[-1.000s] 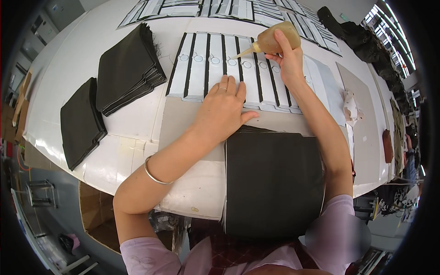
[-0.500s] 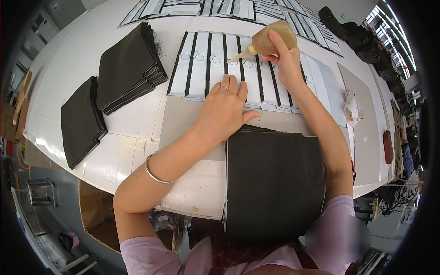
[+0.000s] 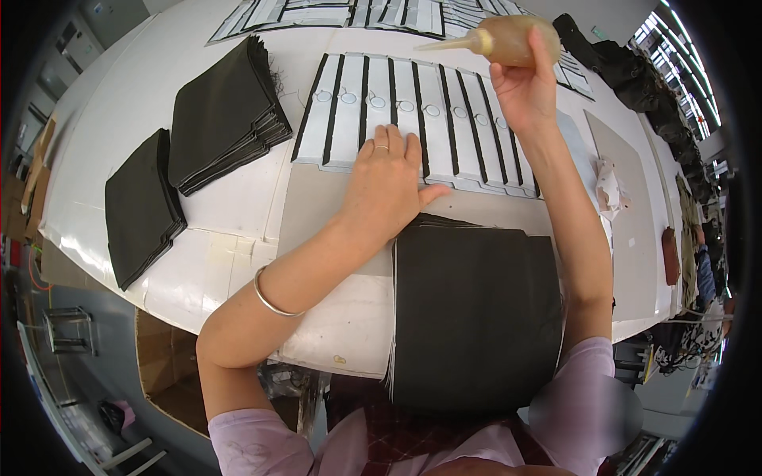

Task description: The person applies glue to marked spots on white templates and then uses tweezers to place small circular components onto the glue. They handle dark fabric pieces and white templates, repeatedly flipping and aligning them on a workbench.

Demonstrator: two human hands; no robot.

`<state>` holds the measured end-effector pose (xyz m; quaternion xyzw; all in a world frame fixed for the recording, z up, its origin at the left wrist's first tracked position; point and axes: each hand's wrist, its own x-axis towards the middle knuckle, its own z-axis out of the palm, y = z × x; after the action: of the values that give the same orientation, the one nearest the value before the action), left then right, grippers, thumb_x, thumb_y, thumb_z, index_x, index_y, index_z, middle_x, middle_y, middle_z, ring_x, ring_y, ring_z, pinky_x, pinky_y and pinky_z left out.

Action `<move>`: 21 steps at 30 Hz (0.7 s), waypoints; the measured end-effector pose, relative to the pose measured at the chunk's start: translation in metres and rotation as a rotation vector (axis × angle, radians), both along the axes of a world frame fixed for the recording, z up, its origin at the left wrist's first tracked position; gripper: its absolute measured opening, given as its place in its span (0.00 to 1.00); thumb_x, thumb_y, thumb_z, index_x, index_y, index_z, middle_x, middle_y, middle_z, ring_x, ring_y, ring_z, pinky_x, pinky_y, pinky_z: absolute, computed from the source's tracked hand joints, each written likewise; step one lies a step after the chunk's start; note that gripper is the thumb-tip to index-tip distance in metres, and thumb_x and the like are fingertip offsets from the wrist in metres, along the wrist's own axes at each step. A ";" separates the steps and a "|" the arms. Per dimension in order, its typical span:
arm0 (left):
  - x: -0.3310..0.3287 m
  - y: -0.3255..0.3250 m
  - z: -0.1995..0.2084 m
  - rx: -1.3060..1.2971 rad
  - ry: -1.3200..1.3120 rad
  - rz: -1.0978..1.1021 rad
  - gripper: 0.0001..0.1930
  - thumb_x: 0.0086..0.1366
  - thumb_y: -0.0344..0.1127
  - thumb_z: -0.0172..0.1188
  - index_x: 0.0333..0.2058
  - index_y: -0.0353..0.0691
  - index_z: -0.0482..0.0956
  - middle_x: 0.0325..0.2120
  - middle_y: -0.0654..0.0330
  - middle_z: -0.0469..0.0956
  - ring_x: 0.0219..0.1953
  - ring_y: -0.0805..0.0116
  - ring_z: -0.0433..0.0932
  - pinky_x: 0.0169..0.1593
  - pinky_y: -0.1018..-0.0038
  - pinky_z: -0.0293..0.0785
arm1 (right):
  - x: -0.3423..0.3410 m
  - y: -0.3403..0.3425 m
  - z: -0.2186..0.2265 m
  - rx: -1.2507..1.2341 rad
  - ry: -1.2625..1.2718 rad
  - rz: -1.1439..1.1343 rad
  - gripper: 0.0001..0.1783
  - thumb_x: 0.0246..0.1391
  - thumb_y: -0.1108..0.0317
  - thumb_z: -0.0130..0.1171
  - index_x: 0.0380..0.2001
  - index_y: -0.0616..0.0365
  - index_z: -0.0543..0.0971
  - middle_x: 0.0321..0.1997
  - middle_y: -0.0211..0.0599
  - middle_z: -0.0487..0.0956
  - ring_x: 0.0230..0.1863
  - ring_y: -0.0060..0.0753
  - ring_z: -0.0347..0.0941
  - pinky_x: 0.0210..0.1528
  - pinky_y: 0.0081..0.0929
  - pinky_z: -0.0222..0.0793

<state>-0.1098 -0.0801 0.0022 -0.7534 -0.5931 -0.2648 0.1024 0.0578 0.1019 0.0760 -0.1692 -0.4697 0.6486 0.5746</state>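
Observation:
My right hand (image 3: 528, 91) grips a squeeze bottle (image 3: 512, 40) of amber liquid, raised above the far part of the table and tilted with its long nozzle pointing left. Below it lies a row of overlapping white panels (image 3: 343, 131) with black edge strips. Rings of clear liquid (image 3: 378, 102) sit in a line across them, one per white strip. My left hand (image 3: 386, 178) lies flat on the near edge of the panels, fingers stretched out and thumb apart. Close in front of me, a stack of black fabric pieces (image 3: 476, 309) hangs slightly over the table's near edge.
Two more stacks of black fabric pieces, a large one (image 3: 226, 119) and a smaller one (image 3: 143, 210), rest on the white table (image 3: 87, 159) at left. More striped panels (image 3: 309, 16) lie along the back. Crumpled white paper (image 3: 608, 186) sits at right, near a brown block (image 3: 671, 256).
My right hand has lifted the bottle up and to the right, away from the panels, its nozzle turning level. The left hand has barely shifted.

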 end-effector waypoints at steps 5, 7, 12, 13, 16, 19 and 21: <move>-0.002 0.004 -0.003 -0.004 0.034 0.076 0.40 0.57 0.62 0.65 0.46 0.22 0.77 0.41 0.37 0.78 0.50 0.45 0.76 0.53 0.59 0.75 | -0.023 -0.008 -0.018 0.088 -0.352 -0.125 0.31 0.57 0.49 0.68 0.54 0.60 0.75 0.49 0.39 0.79 0.46 0.28 0.80 0.37 0.26 0.83; -0.002 0.004 -0.007 0.013 0.042 0.080 0.40 0.57 0.62 0.65 0.47 0.22 0.77 0.40 0.37 0.78 0.51 0.45 0.76 0.54 0.60 0.74 | -0.033 -0.010 -0.027 0.082 -0.369 -0.133 0.31 0.56 0.51 0.69 0.54 0.61 0.74 0.50 0.40 0.79 0.47 0.31 0.80 0.37 0.28 0.84; -0.003 0.003 -0.009 0.045 0.057 0.084 0.40 0.57 0.63 0.66 0.47 0.22 0.77 0.40 0.38 0.78 0.50 0.46 0.76 0.54 0.61 0.74 | -0.042 -0.002 -0.038 0.029 -0.369 -0.150 0.29 0.57 0.52 0.68 0.54 0.61 0.75 0.50 0.40 0.79 0.49 0.33 0.80 0.37 0.30 0.85; -0.003 0.003 -0.009 0.045 0.064 0.090 0.41 0.57 0.63 0.66 0.47 0.22 0.77 0.40 0.38 0.78 0.50 0.46 0.76 0.53 0.61 0.74 | -0.042 -0.001 -0.039 0.031 -0.371 -0.147 0.29 0.57 0.52 0.68 0.54 0.61 0.75 0.50 0.40 0.79 0.49 0.33 0.80 0.37 0.30 0.85; -0.001 0.003 -0.005 0.010 0.064 0.095 0.41 0.56 0.62 0.66 0.47 0.22 0.77 0.39 0.38 0.79 0.50 0.47 0.76 0.53 0.62 0.74 | -0.042 0.001 -0.041 0.023 -0.365 -0.135 0.30 0.57 0.52 0.68 0.55 0.61 0.75 0.51 0.40 0.79 0.49 0.33 0.80 0.37 0.30 0.85; -0.001 0.003 -0.005 -0.004 0.061 0.093 0.41 0.56 0.62 0.67 0.47 0.21 0.77 0.39 0.38 0.79 0.50 0.47 0.76 0.53 0.62 0.74 | -0.045 0.001 -0.044 0.014 -0.374 -0.149 0.29 0.57 0.52 0.69 0.54 0.60 0.75 0.50 0.40 0.79 0.49 0.33 0.80 0.37 0.30 0.84; -0.002 0.003 -0.006 0.010 0.062 0.093 0.41 0.56 0.62 0.67 0.47 0.22 0.77 0.39 0.39 0.79 0.50 0.47 0.76 0.52 0.62 0.74 | -0.047 0.001 -0.045 0.018 -0.377 -0.143 0.30 0.57 0.52 0.69 0.54 0.60 0.75 0.50 0.40 0.79 0.49 0.32 0.80 0.37 0.30 0.84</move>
<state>-0.1114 -0.0768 -0.0038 -0.7324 -0.6227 -0.2394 0.1365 0.0111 0.1024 0.0307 -0.3155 -0.5613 0.5589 0.5225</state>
